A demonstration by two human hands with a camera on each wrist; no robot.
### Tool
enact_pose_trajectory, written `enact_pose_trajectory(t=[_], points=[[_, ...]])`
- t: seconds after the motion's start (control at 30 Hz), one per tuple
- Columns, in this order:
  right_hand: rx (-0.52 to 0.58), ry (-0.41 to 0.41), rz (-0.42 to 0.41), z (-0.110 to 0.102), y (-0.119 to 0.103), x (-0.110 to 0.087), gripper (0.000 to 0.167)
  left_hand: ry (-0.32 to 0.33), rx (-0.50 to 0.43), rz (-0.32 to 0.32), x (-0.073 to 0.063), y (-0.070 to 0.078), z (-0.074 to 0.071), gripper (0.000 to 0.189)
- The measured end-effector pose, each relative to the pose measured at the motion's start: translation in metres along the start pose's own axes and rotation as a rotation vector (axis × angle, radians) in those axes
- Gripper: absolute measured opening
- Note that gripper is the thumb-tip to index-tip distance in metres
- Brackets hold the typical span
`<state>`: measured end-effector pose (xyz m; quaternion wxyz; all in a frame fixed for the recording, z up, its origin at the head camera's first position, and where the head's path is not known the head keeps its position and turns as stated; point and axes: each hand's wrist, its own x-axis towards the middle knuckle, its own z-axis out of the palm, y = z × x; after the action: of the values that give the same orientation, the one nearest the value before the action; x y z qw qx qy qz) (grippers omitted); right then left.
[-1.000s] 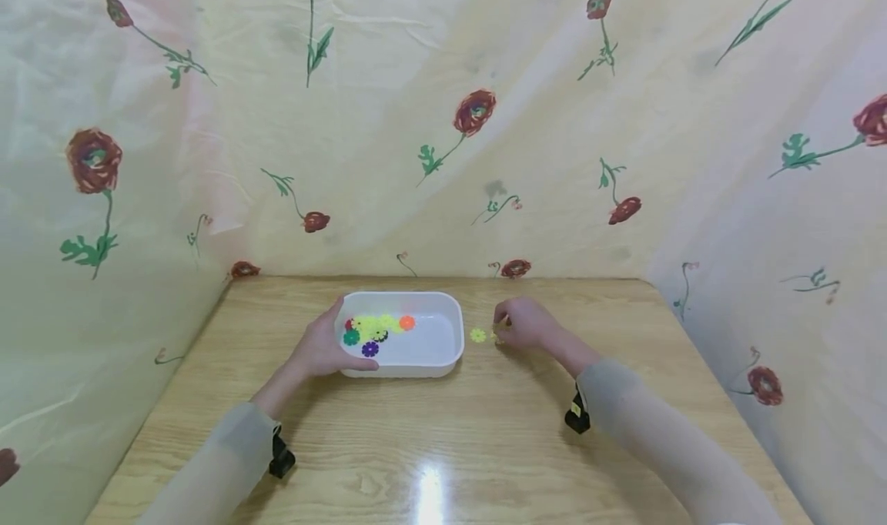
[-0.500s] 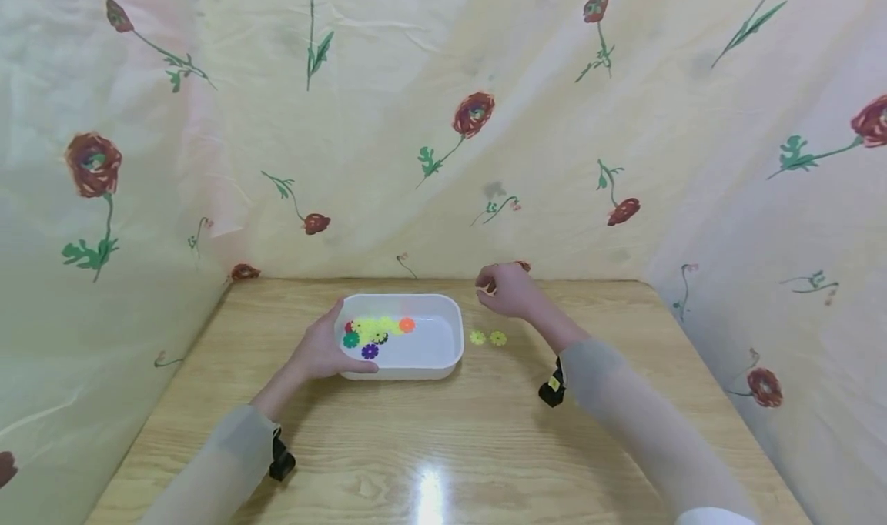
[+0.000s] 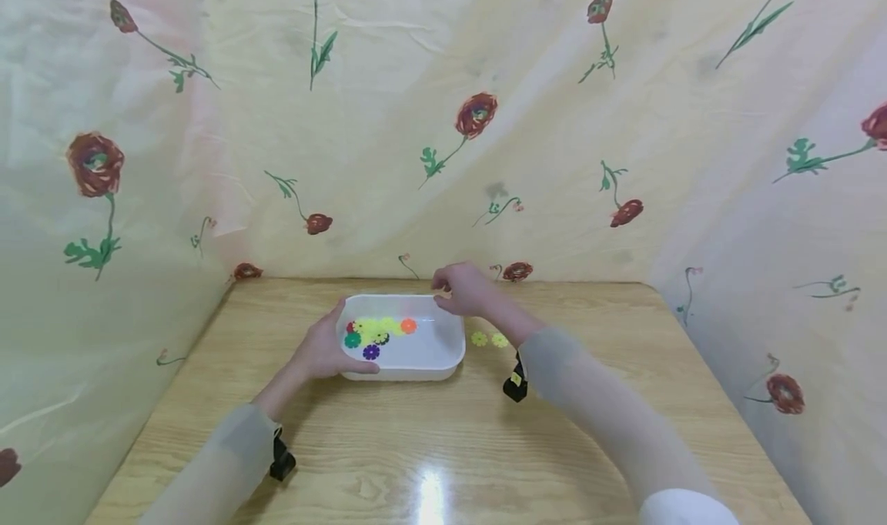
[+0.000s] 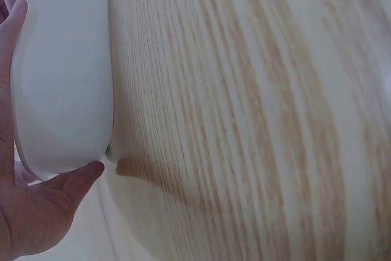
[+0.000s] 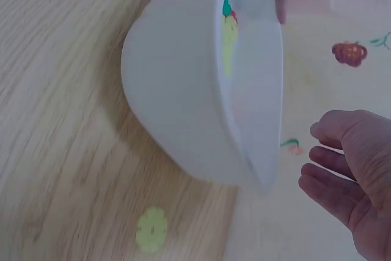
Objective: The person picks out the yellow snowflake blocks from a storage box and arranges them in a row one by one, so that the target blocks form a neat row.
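While the left hand [image 3: 320,349] has its grip round the left end of the white tub [image 3: 426,349] below mid-frame, the right hand [image 3: 467,290] hangs by the tub's upper-right corner, grip kinda slack, fingers [image 5: 331,189] parted. Colourful flower pieces [image 3: 374,327] sit inside, mostly left, plus two yellow pieces [image 3: 479,339] just right on the desk [image 3: 388,440].

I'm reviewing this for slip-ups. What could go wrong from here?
The right hand, near the white box, might knock it; the left hand grips only the opposite end. The right sleeve could brush the two yellow pieces on the table. The bunched yellow pieces inside the box might come up several together.
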<state>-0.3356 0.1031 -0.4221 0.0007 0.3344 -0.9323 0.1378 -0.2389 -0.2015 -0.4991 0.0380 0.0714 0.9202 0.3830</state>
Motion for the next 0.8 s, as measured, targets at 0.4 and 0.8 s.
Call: enact_pose_trajectory(t=[0.4,0.8], points=[[0.078,-0.130,-0.091,0.021,-0.048,0.025,0.026,0.001,-0.020,-0.014,-0.002,0.000,-0.001,0.143],[0.035,-0.209,-0.157,0.057,-0.066,0.040,0.029,-0.005,-0.019,0.013,0.001,-0.002,-0.001,0.144]])
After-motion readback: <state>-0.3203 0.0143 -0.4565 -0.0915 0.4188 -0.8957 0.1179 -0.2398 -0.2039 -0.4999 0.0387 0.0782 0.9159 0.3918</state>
